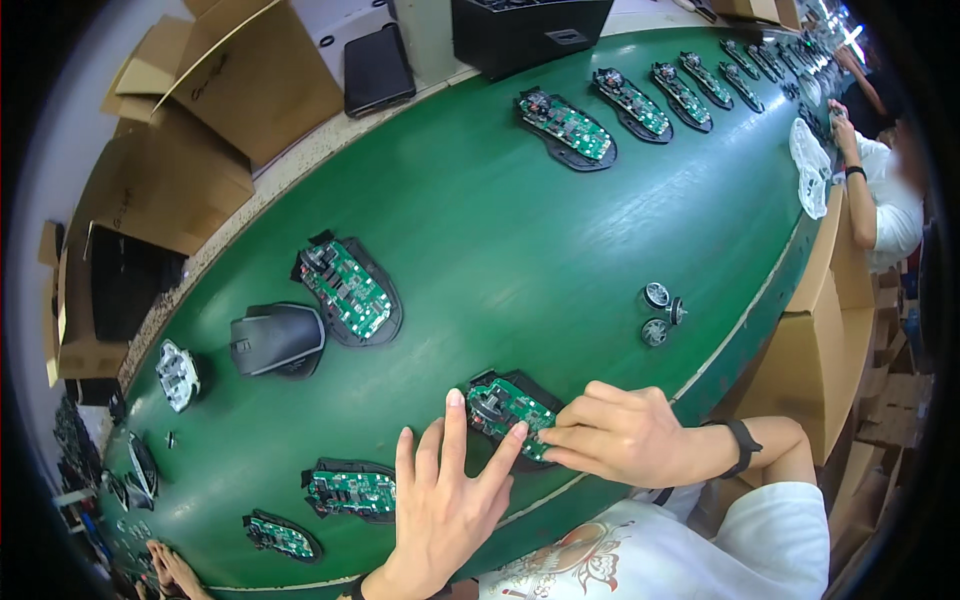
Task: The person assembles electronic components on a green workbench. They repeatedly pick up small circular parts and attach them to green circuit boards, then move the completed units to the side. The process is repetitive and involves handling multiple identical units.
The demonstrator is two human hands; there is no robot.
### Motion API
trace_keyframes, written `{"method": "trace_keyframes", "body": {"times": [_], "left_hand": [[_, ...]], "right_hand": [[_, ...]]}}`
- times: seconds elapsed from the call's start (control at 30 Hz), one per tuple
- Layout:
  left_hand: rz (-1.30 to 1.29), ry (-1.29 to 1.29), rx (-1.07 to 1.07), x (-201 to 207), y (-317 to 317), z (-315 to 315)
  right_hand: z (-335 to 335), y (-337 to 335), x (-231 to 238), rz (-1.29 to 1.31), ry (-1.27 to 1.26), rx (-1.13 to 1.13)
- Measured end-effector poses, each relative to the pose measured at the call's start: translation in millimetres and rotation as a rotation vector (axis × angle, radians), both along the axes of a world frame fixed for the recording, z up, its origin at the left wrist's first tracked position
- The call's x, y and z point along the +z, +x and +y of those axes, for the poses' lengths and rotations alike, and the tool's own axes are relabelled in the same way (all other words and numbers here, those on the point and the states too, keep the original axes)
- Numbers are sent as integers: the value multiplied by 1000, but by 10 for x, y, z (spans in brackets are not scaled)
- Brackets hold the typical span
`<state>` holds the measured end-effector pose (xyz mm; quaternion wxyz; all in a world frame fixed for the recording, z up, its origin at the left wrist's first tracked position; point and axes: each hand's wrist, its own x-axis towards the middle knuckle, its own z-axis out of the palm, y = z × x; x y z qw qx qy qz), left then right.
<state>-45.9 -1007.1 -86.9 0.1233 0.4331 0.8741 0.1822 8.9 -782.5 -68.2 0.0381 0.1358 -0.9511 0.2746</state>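
In front of me lies a half-built computer mouse (pixel 492 402), a black base with a green circuit board and a scroll wheel. My left hand (pixel 450 500) is open over its near left side, fingers stretched out and the thumb tip touching the board. My right hand (pixel 625 432) is closed in a pinch at the board's right end; its fingertips hide whatever they hold. Beside my left hand sits another mouse base with a board (pixel 350 490), partly covered by the fingers. A smaller-looking one (pixel 280 537) lies farther left.
Across the green table (pixel 450 250) are another opened mouse (pixel 350 290), a dark mouse cover (pixel 278 338) and a pale shell part (pixel 178 375). Three small wheels (pixel 655 295) lie right. Several boarded bases (pixel 568 130) line the far side. Cardboard boxes (pixel 250 80) border it; co-workers sit at both ends.
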Motion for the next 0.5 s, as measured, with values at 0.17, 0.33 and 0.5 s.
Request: {"method": "trace_keyframes", "body": {"times": [0.17,0.33,0.5], "left_hand": [[7,-37,-7,7,5,-6],[22,-6,-15,-36,-12,57],[158,-71,-6,-20,-127,86]], "right_hand": [[173,27,48,1,27,-21],[224,113,30,45,106,24],[716,-134,306,219,303,-264]]}}
